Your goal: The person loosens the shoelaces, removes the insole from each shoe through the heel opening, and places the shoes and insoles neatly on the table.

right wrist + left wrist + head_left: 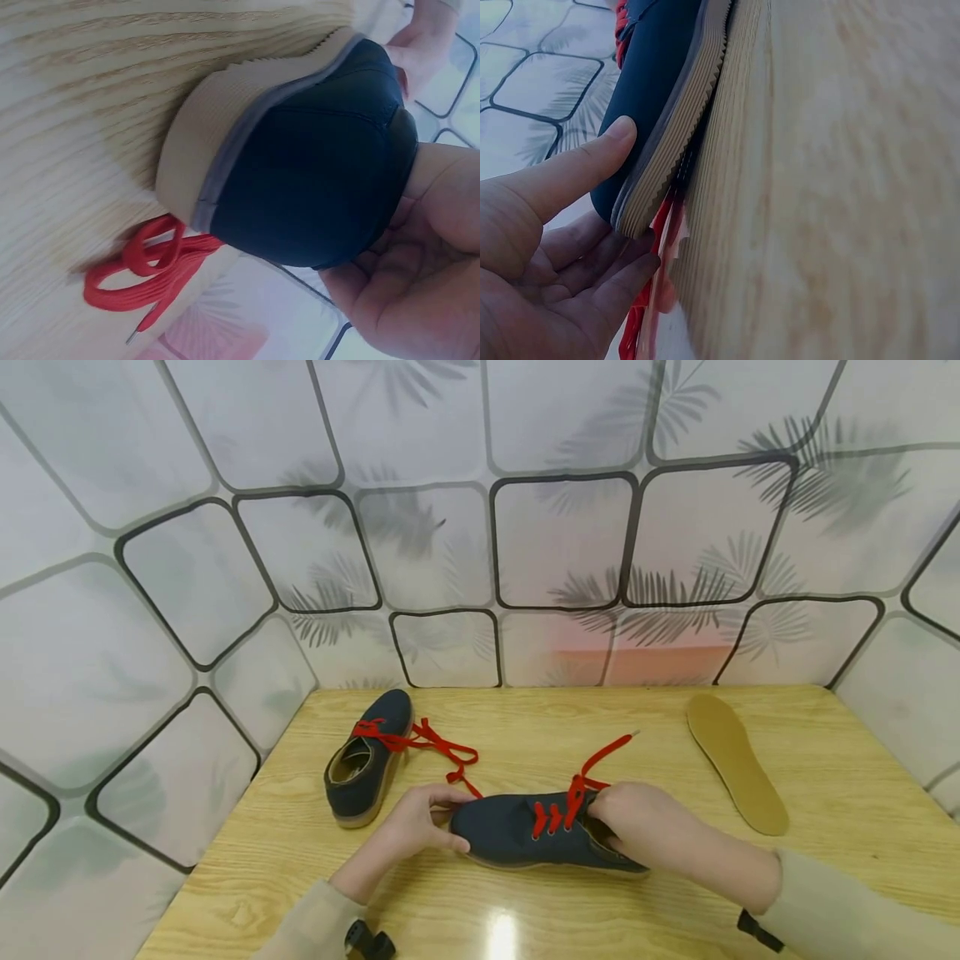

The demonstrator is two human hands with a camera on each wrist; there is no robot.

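Note:
A navy canvas shoe (498, 828) with red laces (575, 795) lies sideways across the table, toe to the left. My left hand (427, 820) holds its toe; in the left wrist view the thumb (592, 161) presses on the upper and fingers curl by the ribbed sole (667, 150). At the ankle opening, my right hand (648, 827) grips the far side of the collar, its fingertips partly hidden by the shoe. The right wrist view shows the heel (307, 180) close up, slightly tilted, with the right hand (427, 262) beyond it.
A matching navy shoe (363, 768) stands at the back left, its red laces trailing right. On the right lies a tan insole (738, 764). A patterned curtain (450, 543) rises behind the wooden table (300, 893).

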